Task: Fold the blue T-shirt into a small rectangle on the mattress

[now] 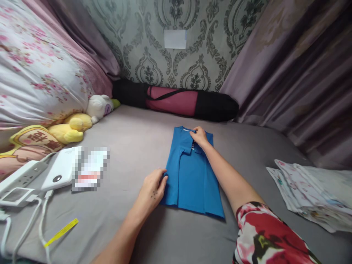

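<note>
— What's my left hand (152, 191) doing? From my feed it sits nearest, fingers curled.

— It pinches the left edge of the blue shirt (192, 176), thumb and fingertips closed on the fold. Your right hand (199, 136) reaches farther out and grips the collar end, fingers bent down onto the cloth.

— And the shirt itself?

— I see it lying flat on the grey sheet (132, 146) in the middle of the bed, folded lengthwise into a narrow panel, one sleeve tucked across the front, a bit of striped trim showing at the neck.

— Any writing I can read?

— Red characters on the yellow cushion (35, 141) at the left, too skewed for me to make out. The yellow strip (62, 231) near the cables is unreadable. Beyond the shirt, a rolled mat in a black bag (178, 101) lies against the patterned wall.
</note>
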A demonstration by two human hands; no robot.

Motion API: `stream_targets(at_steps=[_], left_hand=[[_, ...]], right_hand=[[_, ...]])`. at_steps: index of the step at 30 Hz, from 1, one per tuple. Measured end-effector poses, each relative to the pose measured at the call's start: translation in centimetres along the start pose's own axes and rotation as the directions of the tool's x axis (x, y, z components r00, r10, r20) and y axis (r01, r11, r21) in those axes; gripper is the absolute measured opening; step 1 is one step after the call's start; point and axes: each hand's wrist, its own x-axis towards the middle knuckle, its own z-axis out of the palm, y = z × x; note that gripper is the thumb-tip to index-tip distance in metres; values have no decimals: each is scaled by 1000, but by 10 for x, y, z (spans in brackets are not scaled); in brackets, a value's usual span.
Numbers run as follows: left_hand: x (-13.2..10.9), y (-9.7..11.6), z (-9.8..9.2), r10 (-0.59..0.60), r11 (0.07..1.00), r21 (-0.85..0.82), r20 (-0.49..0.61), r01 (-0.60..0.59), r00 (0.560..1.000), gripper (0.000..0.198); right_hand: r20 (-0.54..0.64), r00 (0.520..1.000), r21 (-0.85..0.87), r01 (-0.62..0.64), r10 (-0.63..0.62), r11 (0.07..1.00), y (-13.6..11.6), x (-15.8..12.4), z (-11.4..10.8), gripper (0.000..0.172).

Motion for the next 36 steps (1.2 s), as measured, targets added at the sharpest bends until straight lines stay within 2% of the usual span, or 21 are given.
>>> stream_targets(at_steps=[4,7,10,12,14,18,22,24,26,29,32,36], left_hand=[[-1,-2,1,11,1000,12,-4,-11,1000,23],[-2,-3,2,22,999,23,-5,-22,1000,23],[-3,-4,3,32,999,31,-4,-32,999,24],[-4,-4,3,35,999,29,5,-35,999,23],[-4,-3,2,40,999,27,21,-40,999,22],[-4,-1,-1,33,999,28,71,-35,997,21],[-2,0,-2,30,999,33,80,-33,996,20],[-1,0,-2,38,999,35,70,-41,997,20],[-1,1,-2,52,998,32,42,-53,998,20],[-1,3,-3,77,997,21,-2,-77,997,20],[-1,5,-4,90,996,9,-18,-90,996,21],[-1,6,-4,82,997,5,-4,-82,997,21]], right_hand=[[-44,999,-72,-12,9,997,0,-12,-7,36],[-35,996,-226,75,-86,971,2,-24,-13,36],[54,970,-297,243,-238,923,3,-32,-13,34],[141,935,-307,353,-324,884,3,-36,-8,41],[226,910,-320,406,-347,856,1,-41,0,51],[335,914,-371,350,-228,860,-2,-51,15,68],[374,913,-400,319,-165,859,0,-51,21,72],[358,917,-410,323,-175,853,-1,-50,23,71],[304,922,-404,351,-238,844,-6,-54,26,69],[265,904,-354,414,-334,839,-14,-67,34,69],[327,891,-303,414,-314,858,-19,-78,38,68],[366,889,-284,388,-275,877,-19,-77,35,67]])
